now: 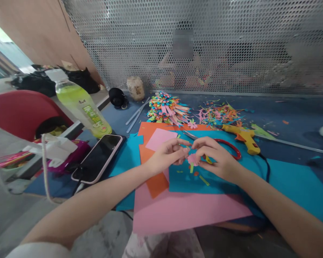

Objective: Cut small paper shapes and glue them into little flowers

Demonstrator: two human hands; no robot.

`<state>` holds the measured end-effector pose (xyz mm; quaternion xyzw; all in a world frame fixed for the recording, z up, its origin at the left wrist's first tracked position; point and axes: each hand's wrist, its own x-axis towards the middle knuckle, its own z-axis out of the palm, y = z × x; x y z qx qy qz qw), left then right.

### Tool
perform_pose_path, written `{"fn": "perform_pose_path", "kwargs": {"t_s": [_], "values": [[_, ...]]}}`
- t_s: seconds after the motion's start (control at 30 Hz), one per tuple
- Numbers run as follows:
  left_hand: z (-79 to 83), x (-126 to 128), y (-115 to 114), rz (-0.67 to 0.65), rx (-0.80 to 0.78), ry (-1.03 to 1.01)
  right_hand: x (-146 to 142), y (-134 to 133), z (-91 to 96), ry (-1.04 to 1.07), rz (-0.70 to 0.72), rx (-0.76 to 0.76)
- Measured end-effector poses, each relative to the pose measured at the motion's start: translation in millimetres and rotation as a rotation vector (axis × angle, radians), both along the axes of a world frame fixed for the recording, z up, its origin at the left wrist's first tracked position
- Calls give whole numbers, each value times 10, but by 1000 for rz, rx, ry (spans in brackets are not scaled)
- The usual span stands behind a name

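Observation:
My left hand (168, 154) and my right hand (218, 157) meet over a blue paper sheet (218, 186). Between thumb and fingers, my right hand pinches a small pink paper flower (193, 159) with a green strip (191, 167) hanging below it. The fingertips of my left hand are closed close beside the flower; what they hold, if anything, is too small to make out. Scissors with red handles (235, 152) lie partly behind my right hand. Small green and orange scraps (204, 180) are scattered below the hands.
Behind the hands stand a paper-strip tree (167, 109), a scrap pile (220, 114) and a yellow glue gun (244, 138) with a black cord. At left are a phone (99, 157) and a drink bottle (80, 104). Pink paper (183, 213) overhangs the table's front edge.

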<state>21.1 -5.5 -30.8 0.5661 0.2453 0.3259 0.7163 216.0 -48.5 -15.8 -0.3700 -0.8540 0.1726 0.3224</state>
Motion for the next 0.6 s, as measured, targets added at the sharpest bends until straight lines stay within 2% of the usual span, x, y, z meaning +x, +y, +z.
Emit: {"fn": "perform_pose_path", "kwargs": {"t_s": [0.13,0.4,0.53,0.6], "values": [[7,-4,18,12,63,56,-11,0,12,24,5,-61],[-7,-17,16,-12,49,46,-22,8,29,146,-56,-89],[32,-18,17,99,94,2,-39,11,-17,352,-127,-267],[58,-18,20,171,111,-27,-49,11,-20,385,-179,-375]]}}
